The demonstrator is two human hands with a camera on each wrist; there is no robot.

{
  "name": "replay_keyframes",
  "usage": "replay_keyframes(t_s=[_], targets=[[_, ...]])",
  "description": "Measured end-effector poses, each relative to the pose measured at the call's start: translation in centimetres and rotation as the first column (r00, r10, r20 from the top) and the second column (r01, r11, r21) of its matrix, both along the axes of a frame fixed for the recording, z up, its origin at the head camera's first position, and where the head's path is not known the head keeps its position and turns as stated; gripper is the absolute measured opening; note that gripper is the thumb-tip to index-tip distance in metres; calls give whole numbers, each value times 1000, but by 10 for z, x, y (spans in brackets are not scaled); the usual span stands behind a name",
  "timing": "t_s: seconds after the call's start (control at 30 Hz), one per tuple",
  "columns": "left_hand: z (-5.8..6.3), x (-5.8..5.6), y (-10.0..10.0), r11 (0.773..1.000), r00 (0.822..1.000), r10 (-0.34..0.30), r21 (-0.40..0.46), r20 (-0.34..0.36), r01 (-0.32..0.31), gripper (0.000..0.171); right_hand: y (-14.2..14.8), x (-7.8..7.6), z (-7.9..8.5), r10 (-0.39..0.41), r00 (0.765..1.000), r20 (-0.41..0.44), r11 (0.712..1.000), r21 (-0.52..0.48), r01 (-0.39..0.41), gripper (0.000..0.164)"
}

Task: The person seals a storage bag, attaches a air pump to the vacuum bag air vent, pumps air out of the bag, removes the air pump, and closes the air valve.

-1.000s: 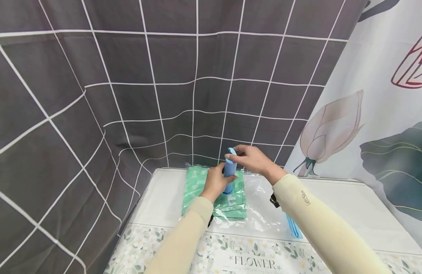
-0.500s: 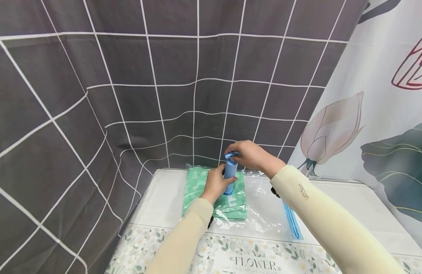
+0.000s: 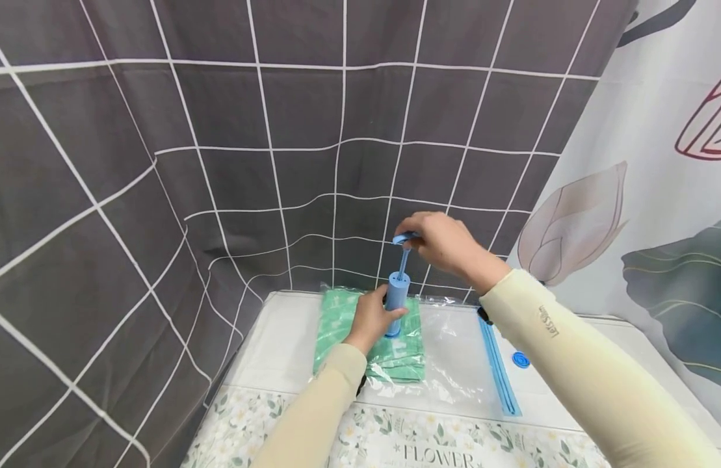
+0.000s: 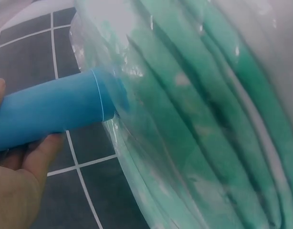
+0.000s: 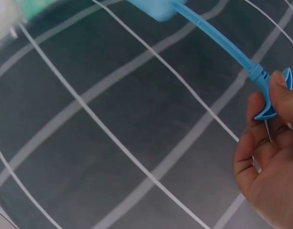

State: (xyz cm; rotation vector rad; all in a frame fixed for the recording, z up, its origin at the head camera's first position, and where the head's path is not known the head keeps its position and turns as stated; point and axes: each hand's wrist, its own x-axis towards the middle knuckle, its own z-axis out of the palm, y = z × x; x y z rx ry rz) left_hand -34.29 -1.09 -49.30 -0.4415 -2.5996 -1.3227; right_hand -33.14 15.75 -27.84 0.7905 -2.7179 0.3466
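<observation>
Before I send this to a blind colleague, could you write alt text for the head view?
A left hand grips a blue pump standing on a clear bag of folded green cloth; the right hand holds the pump's handle atop its exposed rod. A blue strip runs along the bag's right side, a round blue piece beyond it.

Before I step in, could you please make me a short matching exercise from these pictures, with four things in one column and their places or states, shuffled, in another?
Things
1. left hand
2. round blue piece
3. right hand
4. green fabric

Places or states
A. inside the clear plastic bag
B. holding the pump handle
C. gripping the blue pump barrel
D. on the white surface, to the right of the blue strip in the head view

Right pairs: 1-C, 2-D, 3-B, 4-A
</observation>
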Motion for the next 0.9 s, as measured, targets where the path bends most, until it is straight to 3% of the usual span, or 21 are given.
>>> replay_keyframes(t_s=[0.17,0.27,0.37,0.53,0.67,0.8,0.9], targets=[[-2,2,-1,1000,1000,5,-1,-28,-5,48,0,8,39,-24,999,-35,998,-67,22,22],[-1,2,-1,1000,1000,4,0,-17,-4,50,-1,7,43,-30,999,-40,996,-90,27,23],[0,1,-1,1000,1000,0,-5,-4,0,51,-4,3,24,-11,999,-51,997,-79,7,22],[3,2,-1,999,1000,0,-37,14,1,52,-12,4,-31,3,999,-38,1000,5,-2,22],[4,3,0,999,1000,-7,-53,25,9,54,-14,5,-67,-18,1000,-13,1000,15,19,23],[5,4,0,998,999,1,-55,32,1,54,-13,3,-86,-18,1000,-22,1000,-13,17,23],[4,3,-1,998,1000,13,-69,22,-12,53,-14,4,-86,-26,999,-27,999,-23,25,22]])
